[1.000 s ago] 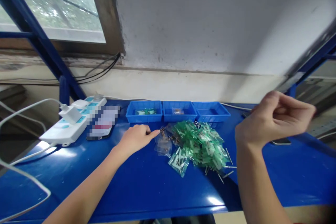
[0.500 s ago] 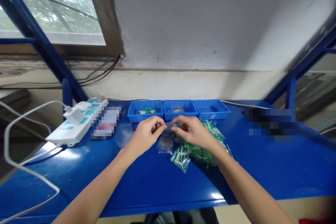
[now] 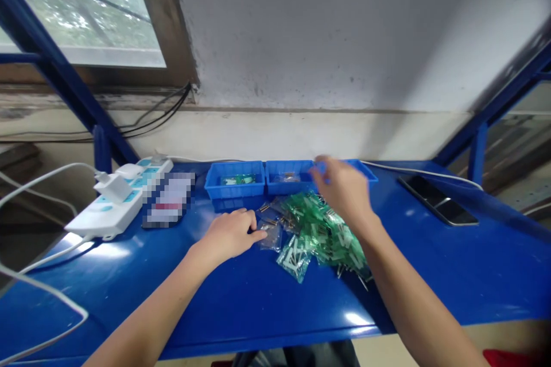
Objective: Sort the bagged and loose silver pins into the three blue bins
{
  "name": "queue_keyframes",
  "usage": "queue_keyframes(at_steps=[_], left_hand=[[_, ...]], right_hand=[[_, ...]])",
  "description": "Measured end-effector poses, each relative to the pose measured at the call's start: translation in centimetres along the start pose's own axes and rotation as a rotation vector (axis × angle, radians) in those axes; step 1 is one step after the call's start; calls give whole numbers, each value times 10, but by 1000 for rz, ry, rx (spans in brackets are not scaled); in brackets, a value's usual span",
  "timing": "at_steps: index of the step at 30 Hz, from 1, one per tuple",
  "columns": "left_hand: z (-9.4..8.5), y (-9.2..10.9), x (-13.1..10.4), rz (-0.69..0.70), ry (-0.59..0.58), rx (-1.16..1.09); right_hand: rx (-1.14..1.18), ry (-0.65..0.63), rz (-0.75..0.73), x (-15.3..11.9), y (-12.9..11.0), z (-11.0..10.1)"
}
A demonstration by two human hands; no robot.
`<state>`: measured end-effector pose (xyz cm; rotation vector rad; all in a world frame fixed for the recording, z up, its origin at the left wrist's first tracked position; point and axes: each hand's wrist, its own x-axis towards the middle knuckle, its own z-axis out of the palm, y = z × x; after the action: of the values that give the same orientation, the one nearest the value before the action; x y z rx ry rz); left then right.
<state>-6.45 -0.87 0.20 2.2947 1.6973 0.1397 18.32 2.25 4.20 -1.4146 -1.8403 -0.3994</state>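
My left hand (image 3: 230, 234) is low over the blue table, its fingers curled beside a small clear bag of screws (image 3: 270, 236); its thumb is at the bag's edge, and I cannot tell whether it grips it. My right hand (image 3: 342, 183), blurred by motion, is raised in front of the right blue bin (image 3: 365, 173). Between the hands lies a pile of green bags (image 3: 329, 232) with white pieces and screws. One such bag (image 3: 295, 258) lies at the pile's near left. The left bin (image 3: 236, 189) holds green bags, the middle bin (image 3: 289, 187) a clear bag.
On the left are a white power strip (image 3: 103, 215) with plugs and loose cables, and a phone with a blurred-out screen (image 3: 169, 200). A dark phone (image 3: 439, 200) lies at the right. Blue frame posts stand on both sides.
The hands have moved apart. My right hand went up and right to the bins, my left hand down and left. The small clear bag between them is no longer there.
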Motion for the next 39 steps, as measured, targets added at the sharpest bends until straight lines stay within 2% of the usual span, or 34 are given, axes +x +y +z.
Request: queue_keyframes(at_steps=[1,2,3,6,10,13,14,15,16,17,20,21,22,23,24,27,28,29,34,36,38,39], left_hand=[[1,-2,1,0,-11,-9],[1,-3,2,-2,-22,-26],[1,-4,3,1,-35,-51],[-6,-2,3,94,-19,-157],[-18,11,-3,310,172,-289],[-22,18,-6,345,271,-332],[-23,18,-7,330,292,-344],[-23,17,-7,303,299,-353],[-23,15,-7,270,290,-356],[-23,12,-7,234,263,-347],[-20,0,-8,171,86,-239],[-19,-4,-8,176,24,-190],[-17,-8,-8,192,-27,-148],[-14,-10,-8,214,-60,-116],[-12,-12,-7,236,-70,-95],[-8,-11,-2,261,-18,-78],[-8,-9,0,251,4,-82],[-9,-7,1,239,34,-91],[-16,4,1,230,245,-243],[-16,7,0,238,292,-313],[-13,9,0,218,307,-357],[-10,9,1,199,312,-362]], right_hand=[[28,-231,-68,-5,-5,6],[68,-388,-120,-10,-11,11],[114,-470,-153,-16,-17,13],[260,-497,-186,-28,-35,12],[485,-589,-183,-31,-40,10],[677,-654,-120,-28,-36,11],[713,-633,-101,-26,-35,9],[718,-567,-77,-25,-33,6],[691,-443,-42,-23,-32,2],[632,-259,5,-20,-30,-3],[358,443,186,-10,-21,-18],[272,606,230,-6,-16,-20],[199,685,245,-4,-12,-19],[138,663,228,-2,-8,-16],[89,543,180,-1,-4,-11],[-11,-58,4,-9,-5,9],[-13,-208,-28,-13,-8,13],[11,-301,-51,-18,-14,16],[340,-435,-251,-33,-46,11],[408,-468,-256,-33,-51,10],[429,-364,-164,-31,-49,6],[422,-233,-94,-28,-44,3]])
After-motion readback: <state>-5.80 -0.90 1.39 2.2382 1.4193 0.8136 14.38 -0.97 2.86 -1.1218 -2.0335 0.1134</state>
